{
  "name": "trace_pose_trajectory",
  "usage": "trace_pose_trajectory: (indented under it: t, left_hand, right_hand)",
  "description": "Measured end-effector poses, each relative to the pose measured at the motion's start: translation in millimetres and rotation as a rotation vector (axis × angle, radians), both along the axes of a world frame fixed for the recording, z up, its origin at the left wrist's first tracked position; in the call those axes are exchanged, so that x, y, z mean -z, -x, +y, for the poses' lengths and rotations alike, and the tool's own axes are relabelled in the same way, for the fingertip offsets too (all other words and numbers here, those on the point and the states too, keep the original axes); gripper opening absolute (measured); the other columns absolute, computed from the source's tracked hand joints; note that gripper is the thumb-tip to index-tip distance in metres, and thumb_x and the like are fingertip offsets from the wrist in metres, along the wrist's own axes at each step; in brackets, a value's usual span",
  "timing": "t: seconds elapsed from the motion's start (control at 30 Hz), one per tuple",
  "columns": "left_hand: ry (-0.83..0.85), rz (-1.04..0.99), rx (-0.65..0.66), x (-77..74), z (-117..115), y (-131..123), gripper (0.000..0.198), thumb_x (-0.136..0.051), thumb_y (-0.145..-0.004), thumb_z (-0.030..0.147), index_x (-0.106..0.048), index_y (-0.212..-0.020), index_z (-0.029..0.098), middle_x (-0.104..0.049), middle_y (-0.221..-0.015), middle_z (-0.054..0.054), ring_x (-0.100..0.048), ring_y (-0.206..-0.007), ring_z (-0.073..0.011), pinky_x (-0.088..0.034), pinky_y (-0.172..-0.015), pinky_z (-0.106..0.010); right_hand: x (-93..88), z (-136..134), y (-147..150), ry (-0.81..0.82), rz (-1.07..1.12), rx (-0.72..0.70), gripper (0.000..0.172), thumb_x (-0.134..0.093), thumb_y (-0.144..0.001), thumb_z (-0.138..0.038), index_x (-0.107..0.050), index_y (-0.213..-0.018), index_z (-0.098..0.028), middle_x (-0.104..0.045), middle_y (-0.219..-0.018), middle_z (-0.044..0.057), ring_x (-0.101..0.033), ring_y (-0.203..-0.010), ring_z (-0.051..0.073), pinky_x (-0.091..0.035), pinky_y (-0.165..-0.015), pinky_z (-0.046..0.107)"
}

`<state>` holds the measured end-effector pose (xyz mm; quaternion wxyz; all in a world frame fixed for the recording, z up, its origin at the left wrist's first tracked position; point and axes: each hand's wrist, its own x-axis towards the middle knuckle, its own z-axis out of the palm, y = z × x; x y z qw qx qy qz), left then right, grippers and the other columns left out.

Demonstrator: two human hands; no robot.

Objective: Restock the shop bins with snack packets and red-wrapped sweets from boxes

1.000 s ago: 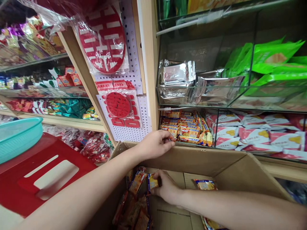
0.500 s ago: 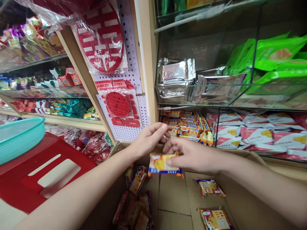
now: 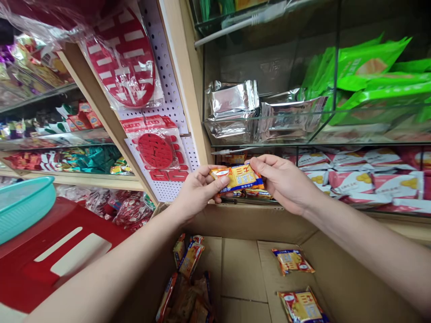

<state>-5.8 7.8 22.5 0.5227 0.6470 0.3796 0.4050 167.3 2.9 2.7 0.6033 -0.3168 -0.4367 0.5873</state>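
Note:
A small yellow, orange and blue biscuit packet is held level in front of the lower shelf. My left hand pinches its left end, thumb on the printed face. The right end is gripped by my right hand between thumb and fingers. Behind it, the shelf's matching packets are mostly hidden by my hands. Below is an open cardboard box with two like packets on the right of its floor, one farther and one nearer. Several more packets lie heaped at its left side.
Silver packets and green bags fill the glass compartments above. Pink and white packets are stacked at lower right. A red stool with a teal basket stands at left. Red decorations hang on the pegboard.
The packet has gone up from above the box to the shelf front. My left hand has taken hold of its left end, and my right hand has shifted to the right end.

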Motion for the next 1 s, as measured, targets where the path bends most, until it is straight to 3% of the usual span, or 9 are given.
trace_pose_trajectory:
  t: [0.1, 0.2, 0.33, 0.53, 0.6, 0.67, 0.77, 0.9, 1.0]
  left_hand:
    - [-0.026, -0.033, -0.022, 0.8, 1.7, 0.8, 0.036, -0.067, -0.066, 0.031, -0.054, -0.094, 0.013, -0.062, -0.071, -0.001, -0.056, -0.052, -0.0058, -0.042, -0.04, -0.012]
    - [-0.027, -0.01, -0.041, 3.7, 3.5, 1.2, 0.038, -0.067, -0.065, 0.032, -0.053, -0.095, 0.014, -0.062, -0.072, -0.001, -0.058, -0.053, -0.0072, -0.042, -0.039, -0.012]
    - [0.002, 0.153, -0.027, 6.7, 5.0, 1.2, 0.04, -0.064, -0.068, 0.034, -0.048, -0.099, 0.014, -0.063, -0.075, -0.003, -0.06, -0.051, -0.0097, -0.037, -0.034, -0.011]
    - [-0.074, 0.318, -0.015, 9.8, 3.6, -0.2, 0.046, -0.056, -0.073, 0.04, -0.039, -0.108, 0.016, -0.057, -0.061, 0.002, -0.052, -0.036, -0.0076, -0.033, -0.029, -0.013]
    - [-0.138, 0.35, -0.04, 12.4, 1.8, -0.8, 0.05, -0.053, -0.075, 0.04, -0.032, -0.116, 0.02, -0.056, -0.066, 0.003, -0.051, -0.035, -0.0065, -0.035, -0.031, -0.015]
    - [-0.204, 0.388, -0.062, 16.1, 0.6, -1.4, 0.049, -0.05, -0.077, 0.037, -0.029, -0.119, 0.022, -0.056, -0.074, 0.003, -0.051, -0.037, -0.0054, -0.038, -0.035, -0.017]
    - [-0.311, 0.508, -0.04, 22.7, 1.6, -2.0, 0.034, -0.048, -0.077, 0.033, -0.045, -0.108, 0.018, -0.056, -0.07, 0.002, -0.05, -0.043, -0.0055, -0.039, -0.042, -0.018]
    - [-0.47, 0.626, -0.075, 27.5, 3.8, -2.3, 0.026, -0.047, -0.077, 0.031, -0.055, -0.097, 0.015, -0.057, -0.066, 0.0, -0.05, -0.054, -0.0088, -0.04, -0.05, -0.02]
    - [-0.52, 0.703, -0.09, 25.6, 1.1, -2.1, 0.025, -0.046, -0.077, 0.03, -0.056, -0.095, 0.016, -0.058, -0.064, 0.001, -0.049, -0.053, -0.0091, -0.038, -0.05, -0.02]
  right_hand:
    - [1.7, 2.0, -2.1, -0.011, 0.004, 0.0, 0.023, -0.067, -0.063, -0.034, -0.053, -0.068, -0.016, -0.058, -0.064, -0.003, -0.054, -0.06, 0.008, -0.046, -0.059, 0.023]
    - [5.0, 5.2, -5.5, -0.051, -0.18, -0.08, 0.029, -0.069, -0.061, -0.031, -0.055, -0.081, -0.016, -0.061, -0.073, -0.001, -0.055, -0.062, 0.01, -0.047, -0.056, 0.023]
    - [10.7, 9.0, -8.9, -0.062, -0.465, -0.167, 0.038, -0.07, -0.06, -0.029, -0.052, -0.09, -0.015, -0.062, -0.077, 0.003, -0.055, -0.061, 0.01, -0.044, -0.047, 0.02]
    - [13.8, 11.6, -13.7, -0.036, -0.559, -0.209, 0.034, -0.067, -0.064, -0.033, -0.05, -0.088, -0.015, -0.062, -0.073, 0.003, -0.055, -0.057, 0.009, -0.038, -0.041, 0.017]
    - [14.9, 15.5, -18.7, -0.034, -0.532, -0.139, 0.033, -0.067, -0.063, -0.032, -0.051, -0.087, -0.015, -0.063, -0.075, 0.003, -0.056, -0.06, 0.01, -0.041, -0.046, 0.019]
    - [16.9, 23.6, -24.8, -0.008, -0.493, 0.029, 0.034, -0.069, -0.061, -0.031, -0.051, -0.085, -0.016, -0.064, -0.075, 0.004, -0.057, -0.061, 0.012, -0.044, -0.051, 0.022]
    - [21.0, 45.4, -30.0, 0.038, -0.521, 0.286, 0.033, -0.068, -0.06, -0.031, -0.053, -0.085, -0.015, -0.064, -0.076, 0.005, -0.058, -0.062, 0.015, -0.046, -0.053, 0.026]
    - [25.1, 83.1, -20.5, -0.064, -0.752, 0.385, 0.029, -0.064, -0.064, -0.028, -0.058, -0.087, -0.013, -0.064, -0.088, 0.008, -0.059, -0.075, 0.018, -0.046, -0.061, 0.028]
    - [25.5, 103.4, -7.4, -0.05, -0.991, 0.478, 0.03, -0.064, -0.064, -0.028, -0.06, -0.088, -0.012, -0.063, -0.093, 0.012, -0.058, -0.084, 0.023, -0.045, -0.071, 0.033]
